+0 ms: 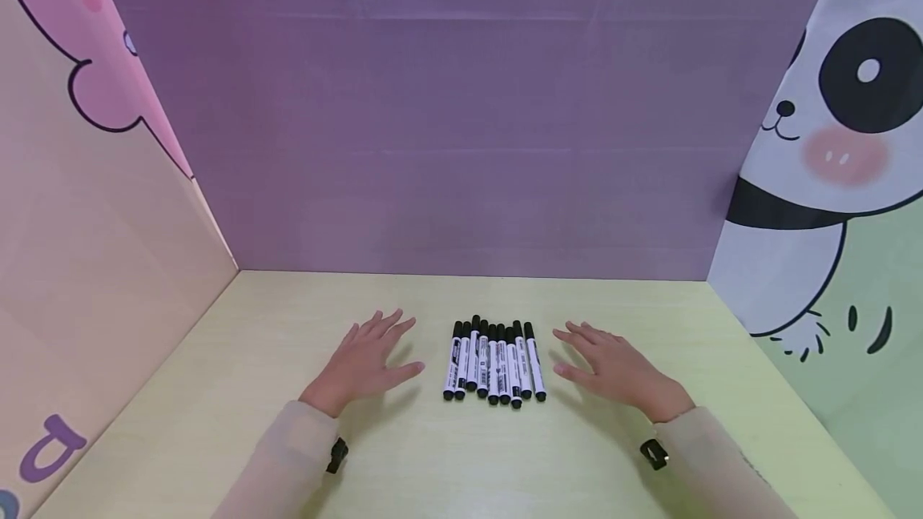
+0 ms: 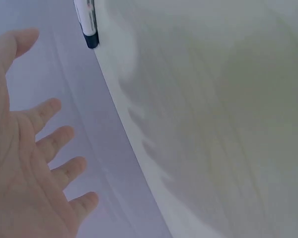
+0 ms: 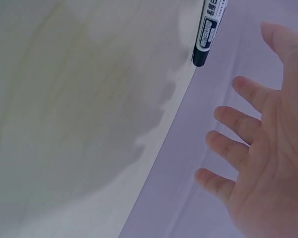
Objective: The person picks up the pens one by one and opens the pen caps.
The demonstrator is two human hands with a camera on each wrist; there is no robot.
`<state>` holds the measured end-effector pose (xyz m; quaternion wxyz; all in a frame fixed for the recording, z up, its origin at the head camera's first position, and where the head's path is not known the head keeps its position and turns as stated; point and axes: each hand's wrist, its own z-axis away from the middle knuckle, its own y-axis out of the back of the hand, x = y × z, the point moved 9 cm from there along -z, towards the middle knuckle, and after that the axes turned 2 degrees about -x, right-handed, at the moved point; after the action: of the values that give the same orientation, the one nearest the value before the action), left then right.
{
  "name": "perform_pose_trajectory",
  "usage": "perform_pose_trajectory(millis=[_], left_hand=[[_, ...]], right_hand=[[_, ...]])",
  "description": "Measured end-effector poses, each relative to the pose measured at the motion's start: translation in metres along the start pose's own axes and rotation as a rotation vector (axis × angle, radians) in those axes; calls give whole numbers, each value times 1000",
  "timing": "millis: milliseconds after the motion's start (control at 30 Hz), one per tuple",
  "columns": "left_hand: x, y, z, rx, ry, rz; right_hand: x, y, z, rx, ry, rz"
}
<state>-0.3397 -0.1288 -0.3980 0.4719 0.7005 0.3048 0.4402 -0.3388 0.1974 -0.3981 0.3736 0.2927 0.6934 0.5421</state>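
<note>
Hands (image 1: 364, 367) (image 1: 613, 363) splayed and apart, either side of cylindrical markers (image 1: 493, 367) on smooth tabletop (image 1: 461, 463)

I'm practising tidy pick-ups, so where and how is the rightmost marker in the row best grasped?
The rightmost marker is probably best pinched across mid-barrel, with the right hand coming from its right. It lies flat, long and slim, its free right side facing that hand, while the neighbouring marker lies close on its left.
</note>
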Motion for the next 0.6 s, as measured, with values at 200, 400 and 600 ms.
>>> perform_pose_trajectory(millis=[200,400,600], left_hand=[[9,-9,-9,-35,-2,20],[18,-17,-15,-46,0,27],[25,-20,-20,-26,16,40]], right_hand=[[-7,-2,-4,8,18,-24],[-14,-9,-9,-14,34,-34],[-24,-14,-14,-25,67,-52]])
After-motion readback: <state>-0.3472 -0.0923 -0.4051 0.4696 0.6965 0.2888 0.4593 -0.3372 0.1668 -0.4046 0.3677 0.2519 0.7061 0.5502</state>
